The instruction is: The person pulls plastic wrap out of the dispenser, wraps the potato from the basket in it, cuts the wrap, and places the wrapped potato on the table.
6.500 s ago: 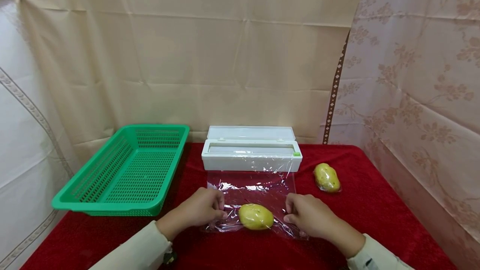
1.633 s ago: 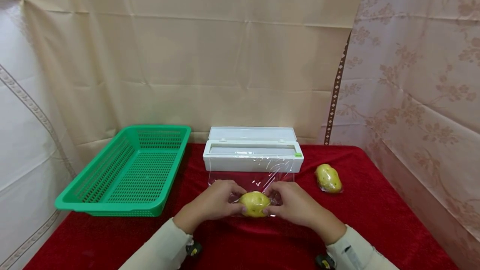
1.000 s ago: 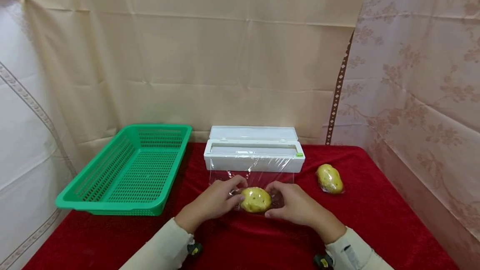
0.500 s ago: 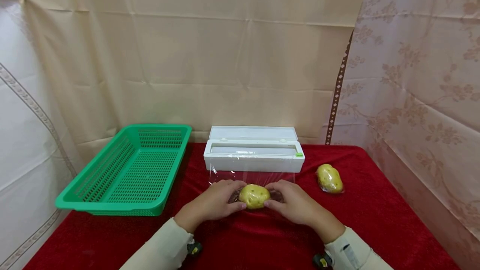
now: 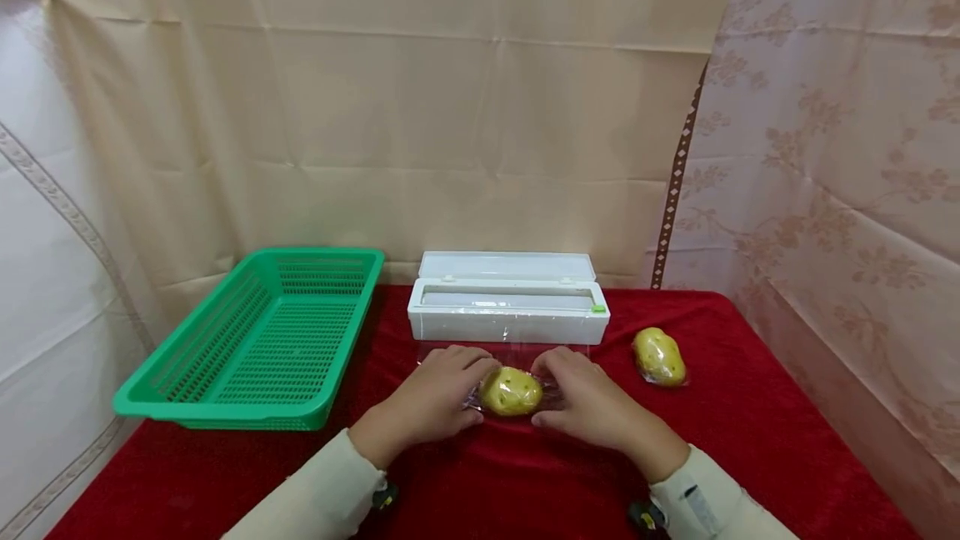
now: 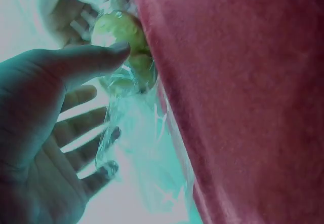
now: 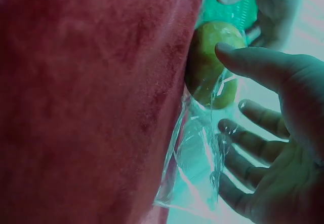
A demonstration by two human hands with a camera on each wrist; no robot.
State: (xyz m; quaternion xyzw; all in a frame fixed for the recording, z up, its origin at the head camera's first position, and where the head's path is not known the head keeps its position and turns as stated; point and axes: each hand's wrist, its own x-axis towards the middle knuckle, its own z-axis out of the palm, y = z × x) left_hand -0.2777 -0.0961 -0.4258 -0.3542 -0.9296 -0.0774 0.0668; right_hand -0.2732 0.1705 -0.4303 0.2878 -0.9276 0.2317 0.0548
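Note:
A yellow potato (image 5: 512, 392) in clear cling film lies at the table's near middle, between my two hands. Loose film (image 7: 195, 148) trails from its ends, as the wrist views show. My left hand (image 5: 431, 394) is at the potato's left side, its fingers spread and fairly straight against the film; in the left wrist view its thumb (image 6: 96, 62) overlaps the potato. On the right side, my right hand (image 5: 592, 398) has its thumb and fingers apart, with fingertips at the film. A white cling film box (image 5: 510, 325) stands behind with its lid raised, film running toward the potato.
A second potato (image 5: 659, 357) wrapped in film lies to the right. The green plastic basket (image 5: 311, 415) stands at the left. Red cloth (image 5: 750, 440) covers the table, and a beige curtain (image 5: 450, 107) hangs behind it.
From lying on flat film with both hands pinching the film's edges, the potato has been rolled away from me toward the box, film around it. Just now both hands have loosened from its sides.

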